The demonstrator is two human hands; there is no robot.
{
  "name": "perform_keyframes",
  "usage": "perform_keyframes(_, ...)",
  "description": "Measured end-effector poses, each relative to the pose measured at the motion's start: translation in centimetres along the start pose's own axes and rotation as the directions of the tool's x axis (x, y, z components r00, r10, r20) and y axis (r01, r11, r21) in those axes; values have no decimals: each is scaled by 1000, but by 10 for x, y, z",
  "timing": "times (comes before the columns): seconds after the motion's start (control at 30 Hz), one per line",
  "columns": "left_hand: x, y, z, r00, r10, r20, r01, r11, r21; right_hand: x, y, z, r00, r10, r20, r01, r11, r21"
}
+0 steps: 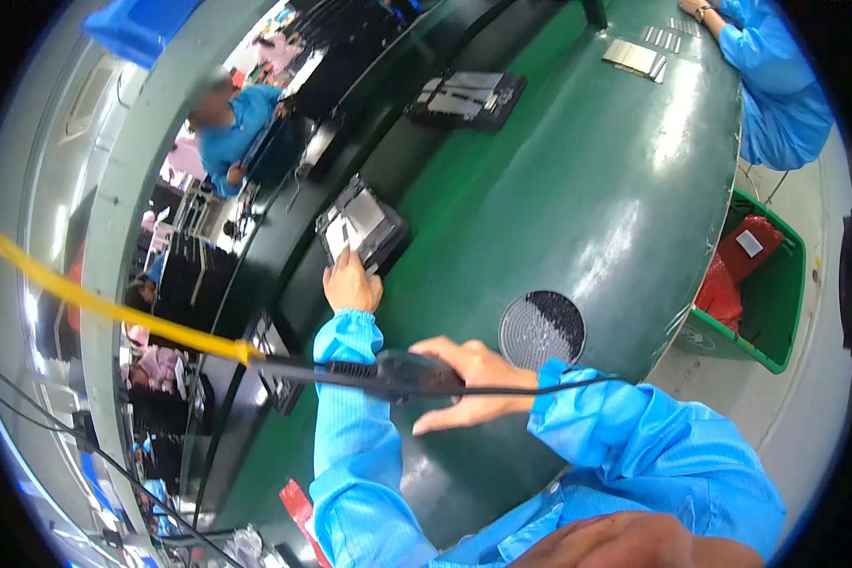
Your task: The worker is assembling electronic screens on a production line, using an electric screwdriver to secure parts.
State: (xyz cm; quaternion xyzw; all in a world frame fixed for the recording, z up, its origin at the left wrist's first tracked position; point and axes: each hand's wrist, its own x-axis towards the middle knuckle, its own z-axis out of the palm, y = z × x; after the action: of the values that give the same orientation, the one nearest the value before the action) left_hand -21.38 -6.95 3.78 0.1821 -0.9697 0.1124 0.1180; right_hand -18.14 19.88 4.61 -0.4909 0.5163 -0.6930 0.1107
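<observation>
My left hand (352, 286) reaches to the near end of an opened flat electronic device (367, 227), a black frame with silver and white parts. Its index finger lies stretched on the white part, and the thumb is spread toward the edge. My right hand (488, 379) is over the table, thumb and fingers apart. A dark, blurred tool-like object (421, 374) on a black cable overlaps the gap between them. Some fingertips are hidden behind it, and I see no firm grip. Right of this hand is a round ridged grey tray (525, 331) partly filled with small black pieces.
Another opened device (471, 99) lies farther along the green table (540, 208). A yellow cord (114, 308) crosses from the left. A co-worker's blue sleeve (776, 85) is at far right, near pale strips (634, 59). A green bin (776, 350) holds red bags.
</observation>
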Motion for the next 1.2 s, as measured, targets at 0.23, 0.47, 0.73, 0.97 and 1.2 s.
perform_keyframes(0.23,-123,27,-37,962,206,-178,-248,934,-257,15,-7,-9,969,223,-102,-193,951,241)
perform_keyframes(0.47,-227,71,-65,926,228,-301,-334,867,-370,23,-13,-63,923,145,-357,-90,982,166)
perform_keyframes(0.73,-295,107,-62,949,223,-223,-308,804,-509,11,12,-61,950,14,-311,-9,1000,20)
perform_keyframes(0.97,-291,108,-58,968,167,-185,-242,805,-542,12,20,-57,960,-14,-278,10,1000,-18)
perform_keyframes(1.2,-288,104,-55,947,213,-241,-320,697,-642,16,22,-52,965,15,-262,-30,998,-53)
